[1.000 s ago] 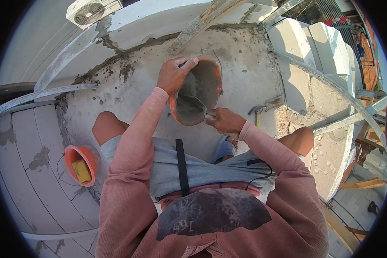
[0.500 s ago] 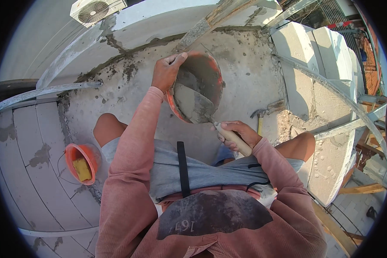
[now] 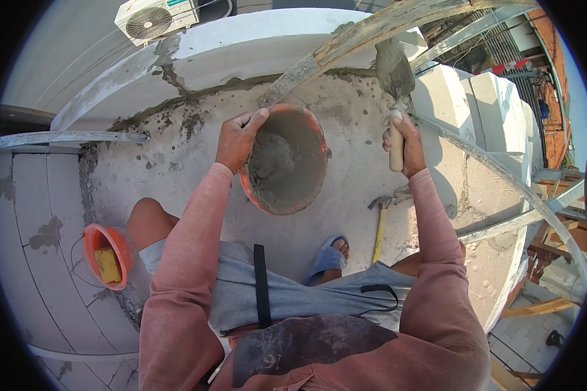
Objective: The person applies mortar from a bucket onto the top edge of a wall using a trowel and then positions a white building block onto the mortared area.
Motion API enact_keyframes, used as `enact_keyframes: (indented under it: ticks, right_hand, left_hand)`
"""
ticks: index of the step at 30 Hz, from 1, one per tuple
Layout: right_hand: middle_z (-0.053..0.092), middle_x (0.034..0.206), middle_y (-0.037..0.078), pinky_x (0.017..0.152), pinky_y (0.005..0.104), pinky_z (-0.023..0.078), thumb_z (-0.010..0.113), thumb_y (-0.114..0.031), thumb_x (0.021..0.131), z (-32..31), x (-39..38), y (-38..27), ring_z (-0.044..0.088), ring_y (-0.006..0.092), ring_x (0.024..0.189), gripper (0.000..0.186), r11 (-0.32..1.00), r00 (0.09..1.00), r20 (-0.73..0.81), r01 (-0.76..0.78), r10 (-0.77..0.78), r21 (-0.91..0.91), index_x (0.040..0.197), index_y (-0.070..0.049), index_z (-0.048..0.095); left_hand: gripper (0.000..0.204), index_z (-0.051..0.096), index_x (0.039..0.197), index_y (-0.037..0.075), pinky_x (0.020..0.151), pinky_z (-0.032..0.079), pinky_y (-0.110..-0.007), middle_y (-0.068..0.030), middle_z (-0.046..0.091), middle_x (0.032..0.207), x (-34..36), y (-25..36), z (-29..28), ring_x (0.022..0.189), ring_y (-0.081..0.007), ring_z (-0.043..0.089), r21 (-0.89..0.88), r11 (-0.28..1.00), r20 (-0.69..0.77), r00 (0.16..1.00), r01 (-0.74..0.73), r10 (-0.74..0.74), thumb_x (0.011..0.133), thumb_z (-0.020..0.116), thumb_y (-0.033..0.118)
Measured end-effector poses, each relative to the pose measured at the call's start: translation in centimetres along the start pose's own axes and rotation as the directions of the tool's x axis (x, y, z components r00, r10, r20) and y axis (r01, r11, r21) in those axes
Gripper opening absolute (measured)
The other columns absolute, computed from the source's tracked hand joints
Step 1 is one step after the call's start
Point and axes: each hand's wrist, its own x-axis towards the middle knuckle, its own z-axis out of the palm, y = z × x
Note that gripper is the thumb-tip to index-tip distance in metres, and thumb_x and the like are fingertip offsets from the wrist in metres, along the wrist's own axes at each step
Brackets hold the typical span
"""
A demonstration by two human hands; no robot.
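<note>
With my left hand [image 3: 239, 139] I grip the rim of an orange bucket [image 3: 321, 138], thumb over its edge. Wet grey mortar [image 3: 272, 156] lies in the bucket and coats its inner wall. My right hand [image 3: 407, 144] is closed round the pale handle of a trowel [image 3: 394, 70]. The trowel's blade points away from me, beside the white blocks, with grey mortar on it. Below my right hand a hammer [image 3: 379, 228] with a yellow handle lies on the floor.
A small orange bucket [image 3: 125, 255] with a yellow sponge [image 3: 107, 264] stands by my left knee. White blocks [image 3: 450, 98] line the right side, crossed by a metal bar [image 3: 482, 148]. A wooden beam [image 3: 346, 47] slants over the low far wall [image 3: 222, 58]. My sandalled foot [image 3: 329, 259] is near the hammer.
My right hand has lifted the trowel out of the bucket and carried it up and right, toward the far blocks. My left hand stays on the bucket rim, and more of the hammer shows.
</note>
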Motion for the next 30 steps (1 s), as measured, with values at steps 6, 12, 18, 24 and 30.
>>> enact_keyframes:
  ticks: [6, 12, 18, 24, 30]
  right_hand:
    - [0.063, 0.118, 0.013, 0.079, 0.0334, 0.052, 0.066, -0.025, 0.1, 1.2, 16.0, 6.5, 0.064, 0.0227, 0.087, 0.054, 0.654, 0.831, 0.019, 0.452, -0.556, -0.607, 0.146, -0.002, 0.049]
    - [0.06, 0.119, 0.015, 0.091, 0.0425, 0.05, 0.065, -0.02, 0.097, 2.0, 21.2, 7.9, 0.058, 0.0339, 0.1, 0.047, -0.063, 0.547, 0.403, 0.536, -0.733, -0.842, 0.141, -0.009, 0.053]
    - [0.059, 0.123, 0.015, 0.096, 0.0423, 0.049, 0.063, -0.014, 0.097, -2.0, 20.7, 6.2, 0.056, 0.0345, 0.106, 0.051, -0.219, 0.571, 0.598, 0.595, -0.562, -0.774, 0.145, -0.009, 0.049]
    - [0.06, 0.125, 0.015, 0.098, 0.0425, 0.048, 0.063, -0.012, 0.096, -3.6, 20.2, 6.9, 0.056, 0.0349, 0.109, 0.047, -0.261, 0.607, 0.605, 0.561, -0.516, -0.785, 0.142, -0.005, 0.053]
    - [0.062, 0.121, 0.015, 0.096, 0.0429, 0.049, 0.066, -0.008, 0.091, -10.3, 15.2, 8.0, 0.057, 0.0358, 0.105, 0.054, -0.291, 0.715, 0.521, 0.432, -0.466, -0.853, 0.143, -0.006, 0.052]
  left_hand:
    - [0.046, 0.077, 0.096, 0.001, 0.062, 0.043, -0.024, 0.0062, 0.056, 0.072, -0.2, -0.9, 1.8, 0.068, -0.0045, 0.049, -0.06, 0.997, -0.022, 0.999, 0.043, -0.044, 0.097, 0.069, 0.047]
    - [0.043, 0.077, 0.096, 0.003, 0.06, 0.044, -0.023, 0.0058, 0.059, 0.077, -0.8, -0.8, 1.8, 0.068, -0.0039, 0.05, -0.02, 1.0, -0.052, 0.999, 0.011, -0.012, 0.097, 0.069, 0.045]
    - [0.043, 0.077, 0.095, 0.003, 0.06, 0.044, -0.024, 0.0058, 0.06, 0.077, -0.1, -0.8, 1.9, 0.068, -0.0041, 0.05, -0.053, 0.997, -0.053, 0.997, 0.047, -0.05, 0.098, 0.069, 0.045]
    - [0.046, 0.078, 0.101, 0.003, 0.058, 0.042, -0.024, 0.0048, 0.06, 0.075, 0.2, 0.4, 2.1, 0.066, -0.0046, 0.051, -0.036, 0.996, -0.016, 0.996, 0.082, -0.082, 0.096, 0.069, 0.047]
    - [0.045, 0.076, 0.099, 0.002, 0.062, 0.048, -0.025, 0.0021, 0.066, 0.08, 0.1, -0.5, 1.8, 0.067, -0.007, 0.059, -0.072, 0.994, -0.006, 0.996, 0.085, -0.085, 0.098, 0.068, 0.046]
